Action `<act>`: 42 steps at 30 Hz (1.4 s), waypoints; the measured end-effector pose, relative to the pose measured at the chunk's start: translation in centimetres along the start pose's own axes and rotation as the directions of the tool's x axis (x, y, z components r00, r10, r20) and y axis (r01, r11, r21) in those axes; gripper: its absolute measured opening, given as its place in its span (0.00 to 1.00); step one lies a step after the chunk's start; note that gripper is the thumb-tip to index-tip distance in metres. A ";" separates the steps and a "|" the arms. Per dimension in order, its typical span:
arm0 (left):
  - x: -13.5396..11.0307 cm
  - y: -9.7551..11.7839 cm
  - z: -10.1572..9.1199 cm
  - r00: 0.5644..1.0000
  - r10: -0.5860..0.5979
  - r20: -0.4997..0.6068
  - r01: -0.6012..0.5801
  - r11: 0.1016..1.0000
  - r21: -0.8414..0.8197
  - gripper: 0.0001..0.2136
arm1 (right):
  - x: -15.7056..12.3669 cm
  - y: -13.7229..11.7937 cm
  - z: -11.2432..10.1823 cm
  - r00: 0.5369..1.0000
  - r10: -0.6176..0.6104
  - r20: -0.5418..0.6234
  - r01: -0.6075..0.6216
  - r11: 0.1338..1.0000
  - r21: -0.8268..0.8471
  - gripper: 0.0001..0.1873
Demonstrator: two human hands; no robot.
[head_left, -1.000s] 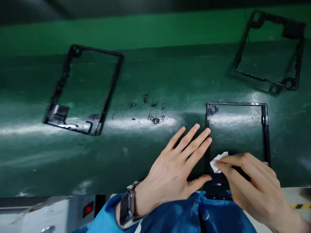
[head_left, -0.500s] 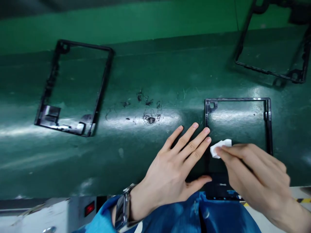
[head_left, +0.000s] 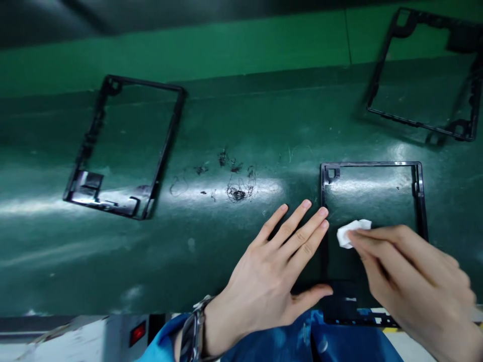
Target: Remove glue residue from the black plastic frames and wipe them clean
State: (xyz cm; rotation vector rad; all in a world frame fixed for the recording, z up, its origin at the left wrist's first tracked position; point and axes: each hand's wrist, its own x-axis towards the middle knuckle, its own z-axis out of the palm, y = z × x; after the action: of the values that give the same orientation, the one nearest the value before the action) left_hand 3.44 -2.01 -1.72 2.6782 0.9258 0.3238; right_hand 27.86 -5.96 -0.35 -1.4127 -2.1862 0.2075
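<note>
A black rectangular plastic frame (head_left: 377,165) lies flat on the green work surface (head_left: 234,241) in front of me. My left hand (head_left: 279,261) rests flat with fingers spread, its fingertips on the frame's left side bar and its thumb at the near left corner. My right hand (head_left: 407,271) pinches a small white wipe (head_left: 349,232) and presses it down inside the frame, close to the left bar. A watch (head_left: 190,332) sits on my left wrist above a blue sleeve.
Two more black frames lie on the surface: one (head_left: 124,146) at the left, one (head_left: 426,70) at the far right. A small heap of dark shavings (head_left: 236,188) sits in the middle. A panel with a red switch (head_left: 138,332) runs along the near edge.
My right hand slid the white wipe up along the frame's left bar and then a little rightward into the opening. My left hand has held its place on the frame.
</note>
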 end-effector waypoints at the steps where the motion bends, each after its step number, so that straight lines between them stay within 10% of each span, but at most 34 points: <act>1: 0.0 0.0 0.0 1.000 0.000 -0.001 0.000 1.000 0.000 0.40 | 0.2 0.2 -0.4 0.999 0.028 -0.019 -0.029 0.999 -0.021 0.11; 19: -0.1 0.0 -0.2 1.000 0.001 0.024 -0.002 0.999 0.033 0.39 | -3.4 1.8 1.1 0.998 0.053 -0.024 -0.051 0.994 0.094 0.16; 42: -0.1 -0.1 0.1 1.000 0.001 0.001 -0.001 1.000 -0.010 0.42 | -1.2 0.1 0.9 0.939 -0.310 0.150 0.317 0.948 -0.025 0.24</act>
State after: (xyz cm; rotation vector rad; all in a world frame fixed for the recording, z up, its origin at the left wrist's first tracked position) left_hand 3.31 -1.96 -1.84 2.6701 0.9197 0.3262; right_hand 27.89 -6.81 -1.53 -1.0793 -2.5150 0.1447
